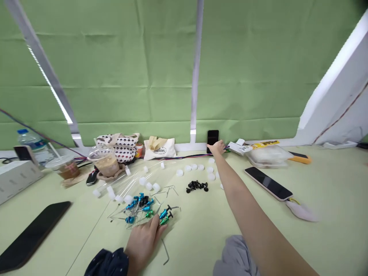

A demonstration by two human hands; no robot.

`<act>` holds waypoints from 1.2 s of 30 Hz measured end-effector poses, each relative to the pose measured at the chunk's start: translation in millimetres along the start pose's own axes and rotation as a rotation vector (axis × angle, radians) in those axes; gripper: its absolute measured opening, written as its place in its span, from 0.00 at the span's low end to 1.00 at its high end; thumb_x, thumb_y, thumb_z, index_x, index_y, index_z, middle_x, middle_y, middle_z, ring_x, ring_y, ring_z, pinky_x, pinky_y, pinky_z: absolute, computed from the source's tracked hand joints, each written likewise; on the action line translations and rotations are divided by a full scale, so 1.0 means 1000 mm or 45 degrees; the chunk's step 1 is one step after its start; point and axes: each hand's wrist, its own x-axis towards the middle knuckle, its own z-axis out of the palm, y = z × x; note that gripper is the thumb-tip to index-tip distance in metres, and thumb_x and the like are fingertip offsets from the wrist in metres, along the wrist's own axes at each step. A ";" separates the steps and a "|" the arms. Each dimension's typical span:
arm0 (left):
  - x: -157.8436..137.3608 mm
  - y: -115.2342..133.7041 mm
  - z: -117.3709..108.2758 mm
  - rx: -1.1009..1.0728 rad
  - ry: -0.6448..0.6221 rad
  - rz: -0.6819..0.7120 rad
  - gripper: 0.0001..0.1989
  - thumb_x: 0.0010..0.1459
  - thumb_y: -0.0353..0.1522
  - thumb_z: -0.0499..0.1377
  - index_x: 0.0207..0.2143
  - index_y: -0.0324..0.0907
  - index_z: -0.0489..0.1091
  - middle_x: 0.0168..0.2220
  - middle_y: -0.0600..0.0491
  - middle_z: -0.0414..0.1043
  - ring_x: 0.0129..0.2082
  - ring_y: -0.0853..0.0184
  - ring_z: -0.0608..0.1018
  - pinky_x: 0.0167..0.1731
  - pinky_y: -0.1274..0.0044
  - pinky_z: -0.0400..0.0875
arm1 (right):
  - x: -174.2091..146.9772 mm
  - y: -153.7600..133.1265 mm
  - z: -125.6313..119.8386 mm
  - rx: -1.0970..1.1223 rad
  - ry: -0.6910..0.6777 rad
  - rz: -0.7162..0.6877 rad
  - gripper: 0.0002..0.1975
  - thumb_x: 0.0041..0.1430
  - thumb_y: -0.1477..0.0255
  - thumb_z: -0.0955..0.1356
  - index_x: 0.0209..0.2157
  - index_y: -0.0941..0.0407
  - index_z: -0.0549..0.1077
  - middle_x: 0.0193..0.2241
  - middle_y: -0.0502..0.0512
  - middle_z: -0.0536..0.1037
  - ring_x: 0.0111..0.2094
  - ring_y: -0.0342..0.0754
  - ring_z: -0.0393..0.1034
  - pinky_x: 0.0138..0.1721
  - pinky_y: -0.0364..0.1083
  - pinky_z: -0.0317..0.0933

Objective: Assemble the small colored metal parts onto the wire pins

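A blue part point(163, 213) and a green part point(164, 221) are lying at the fingertips of the left hand point(143, 237); its fingers are curling, but whether they are gripping cannot be told. Well ahead and rightward, the right hand point(219, 147) is gripping the upright black phone point(213, 135), so handling it is seemingly the step in hand, calling for a steady hold. Between the hands, black screws point(197, 185) are lying on the tabletop point(198, 230), and a hex key point(166, 252) is lying just below the left one.
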 end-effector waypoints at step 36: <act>0.008 -0.001 -0.005 0.038 0.509 0.304 0.20 0.67 0.42 0.41 0.29 0.43 0.64 0.16 0.58 0.69 0.14 0.69 0.73 0.14 0.78 0.58 | 0.054 0.025 -0.014 -0.143 -0.260 -0.216 0.18 0.60 0.57 0.63 0.46 0.53 0.66 0.43 0.61 0.75 0.48 0.59 0.66 0.52 0.66 0.44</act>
